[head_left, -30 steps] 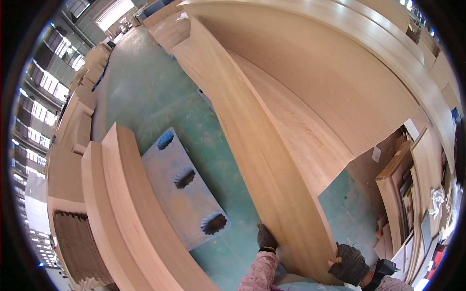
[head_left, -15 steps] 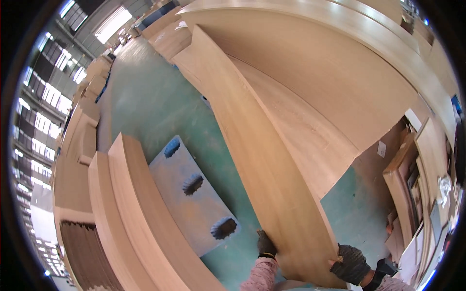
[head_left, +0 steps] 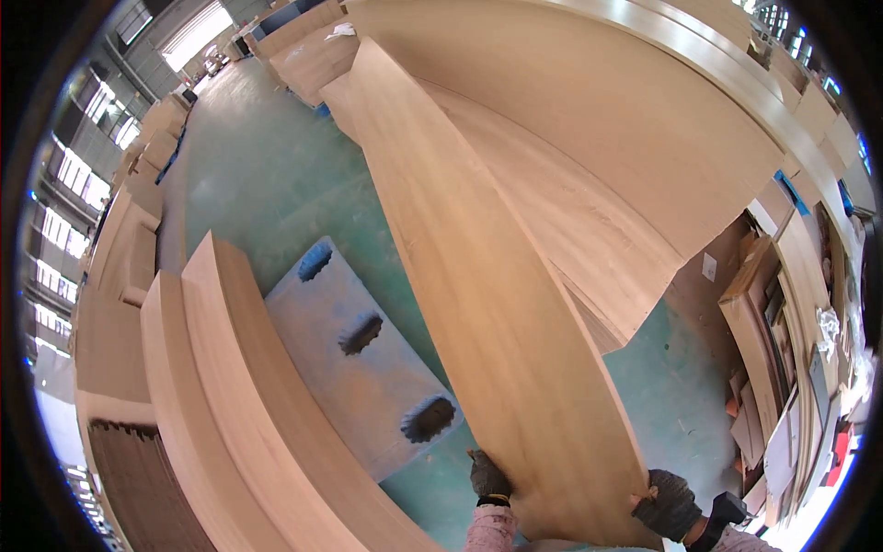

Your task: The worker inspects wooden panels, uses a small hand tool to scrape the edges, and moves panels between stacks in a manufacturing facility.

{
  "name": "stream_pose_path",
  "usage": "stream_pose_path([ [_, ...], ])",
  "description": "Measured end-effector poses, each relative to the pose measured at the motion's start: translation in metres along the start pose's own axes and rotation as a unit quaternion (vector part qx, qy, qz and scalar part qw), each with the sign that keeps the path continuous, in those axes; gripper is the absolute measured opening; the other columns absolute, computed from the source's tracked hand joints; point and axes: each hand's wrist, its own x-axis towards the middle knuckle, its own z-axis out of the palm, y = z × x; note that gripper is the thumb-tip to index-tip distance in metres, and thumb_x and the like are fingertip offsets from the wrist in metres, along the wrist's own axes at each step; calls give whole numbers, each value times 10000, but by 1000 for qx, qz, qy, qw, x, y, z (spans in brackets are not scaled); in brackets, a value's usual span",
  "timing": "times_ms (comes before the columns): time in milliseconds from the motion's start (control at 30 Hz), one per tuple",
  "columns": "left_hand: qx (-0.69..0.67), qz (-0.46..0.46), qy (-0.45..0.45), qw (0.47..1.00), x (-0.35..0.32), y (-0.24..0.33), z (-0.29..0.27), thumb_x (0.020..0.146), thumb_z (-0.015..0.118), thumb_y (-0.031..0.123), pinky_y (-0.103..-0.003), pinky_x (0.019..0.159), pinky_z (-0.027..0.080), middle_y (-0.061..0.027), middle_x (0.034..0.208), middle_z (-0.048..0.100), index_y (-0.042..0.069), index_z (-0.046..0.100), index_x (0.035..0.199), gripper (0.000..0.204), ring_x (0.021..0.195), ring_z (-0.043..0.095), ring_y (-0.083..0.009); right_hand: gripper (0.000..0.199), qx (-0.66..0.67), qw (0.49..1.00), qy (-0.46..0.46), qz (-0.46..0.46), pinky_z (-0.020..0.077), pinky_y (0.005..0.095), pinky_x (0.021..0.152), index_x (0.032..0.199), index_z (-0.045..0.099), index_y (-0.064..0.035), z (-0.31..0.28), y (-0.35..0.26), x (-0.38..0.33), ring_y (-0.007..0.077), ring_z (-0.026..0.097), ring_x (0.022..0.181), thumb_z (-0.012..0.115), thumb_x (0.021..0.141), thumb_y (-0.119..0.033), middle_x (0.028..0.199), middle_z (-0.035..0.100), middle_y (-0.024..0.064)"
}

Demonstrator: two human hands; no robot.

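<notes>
A long light-brown wooden board (head_left: 487, 285) stretches away from me, its far end against the stacked sheets. My left hand (head_left: 489, 475), in a dark glove, grips the board's left edge close to me. On the opposite edge, my right hand (head_left: 668, 508), gloved too, is closed with the fingertips over the rim; a black device sits at that wrist. The undersides of both grips are hidden by the board. Beneath and right of the board lies a stack of wood-grain sheets (head_left: 589, 221).
Left of me, a blue-grey pallet (head_left: 368, 396) with dark holes lies on the green floor (head_left: 276, 147). Beside it stand stacked long boards (head_left: 267, 396). A tall brown panel (head_left: 625, 120) rises at the back right. Offcuts and leaning panels (head_left: 782, 340) crowd the right side.
The view has shifted slightly, and the board now appears wider and a little farther left at its far end. Both hands keep hold of its edges.
</notes>
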Motion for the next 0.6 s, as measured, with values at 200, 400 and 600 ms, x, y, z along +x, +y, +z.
stream_pose_path([
  [200,31,-54,7,998,-13,-19,-17,891,450,119,-437,697,505,-215,970,605,2,378,1228,363,809,608,-368,429,25,996,-12,80,479,405,589,846,632,-31,20,49,14,354,604,677,725,660,-407,703,603,174],
  [400,96,-91,-54,990,-12,-2,-29,882,450,94,-445,722,504,-231,1038,577,12,370,1248,383,855,599,-370,428,-15,995,-52,84,459,418,572,809,623,-40,24,129,54,363,598,684,720,660,-429,715,609,173],
  [600,125,-12,16,992,-25,-5,-8,899,433,147,-439,750,502,-175,1050,590,16,373,1289,415,845,613,-335,381,-4,997,-75,33,452,431,595,770,605,-50,42,187,91,347,593,692,696,695,-412,692,599,164],
])
